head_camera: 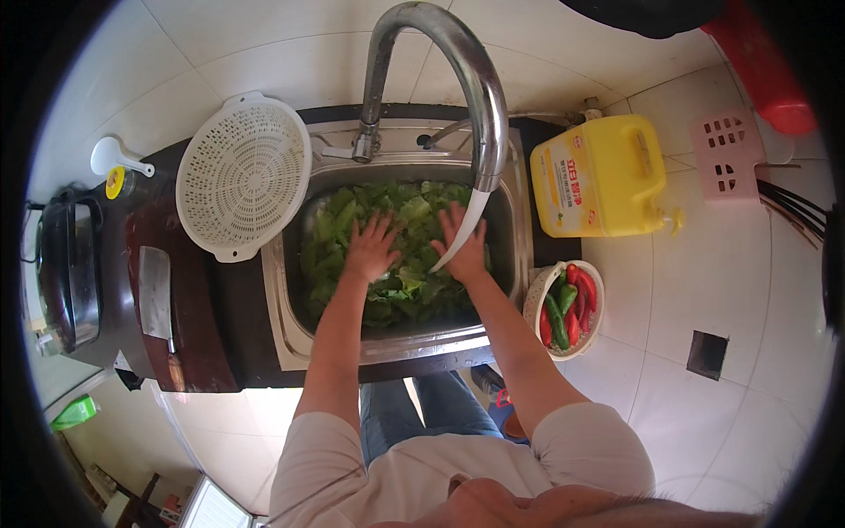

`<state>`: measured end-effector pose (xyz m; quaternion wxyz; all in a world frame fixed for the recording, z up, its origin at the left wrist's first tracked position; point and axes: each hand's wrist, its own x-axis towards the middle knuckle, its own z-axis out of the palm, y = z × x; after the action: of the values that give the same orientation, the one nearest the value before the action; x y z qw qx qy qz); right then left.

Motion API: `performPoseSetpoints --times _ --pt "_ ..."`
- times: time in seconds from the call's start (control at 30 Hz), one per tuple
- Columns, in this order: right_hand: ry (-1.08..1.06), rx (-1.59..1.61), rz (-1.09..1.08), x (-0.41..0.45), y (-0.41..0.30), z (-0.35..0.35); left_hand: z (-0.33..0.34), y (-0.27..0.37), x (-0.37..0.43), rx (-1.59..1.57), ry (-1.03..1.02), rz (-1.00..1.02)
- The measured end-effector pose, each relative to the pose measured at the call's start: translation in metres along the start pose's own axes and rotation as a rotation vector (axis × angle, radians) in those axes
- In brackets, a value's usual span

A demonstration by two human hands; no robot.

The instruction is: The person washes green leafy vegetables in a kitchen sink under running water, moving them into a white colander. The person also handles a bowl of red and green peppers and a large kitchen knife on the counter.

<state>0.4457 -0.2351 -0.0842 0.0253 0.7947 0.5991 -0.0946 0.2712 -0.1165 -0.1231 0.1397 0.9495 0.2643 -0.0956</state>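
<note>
Green leafy vegetables fill the steel sink before me. My left hand lies palm down on the leaves at the middle left, fingers apart. On the right, my right hand rests on the leaves with its fingers spread, partly behind the stream of water. That stream runs from the curved metal faucet down into the leaves between my hands. Neither hand grips anything that I can see.
Left of the sink stand a white plastic colander and a cleaver on a dark red cutting board. To the right are a yellow detergent jug and a white basket of red and green chili peppers.
</note>
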Motion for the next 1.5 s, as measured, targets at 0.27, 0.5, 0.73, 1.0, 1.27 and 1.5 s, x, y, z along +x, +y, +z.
performPoseSetpoints --times 0.27,0.5,0.73,1.0,1.27,1.5 --pt "0.03 0.361 0.248 -0.005 -0.006 0.046 -0.039 0.027 -0.01 -0.082 0.181 0.025" --pt "-0.116 0.072 -0.325 -0.03 -0.016 0.029 -0.029 0.053 -0.015 -0.175 0.072 0.375" --pt "-0.184 0.244 0.283 -0.07 0.007 -0.016 -0.019 0.058 0.006 0.057 -0.081 0.502" --pt "-0.606 0.495 0.603 -0.056 -0.013 -0.007 -0.034 -0.002 0.024 0.165 -0.063 -0.01" --pt "-0.243 1.137 0.692 -0.028 -0.07 0.042 -0.05 0.018 -0.036 -0.183 0.056 0.004" --pt "0.275 0.88 0.492 0.005 -0.027 0.026 -0.044 0.029 -0.039 -0.084 0.134 0.37"
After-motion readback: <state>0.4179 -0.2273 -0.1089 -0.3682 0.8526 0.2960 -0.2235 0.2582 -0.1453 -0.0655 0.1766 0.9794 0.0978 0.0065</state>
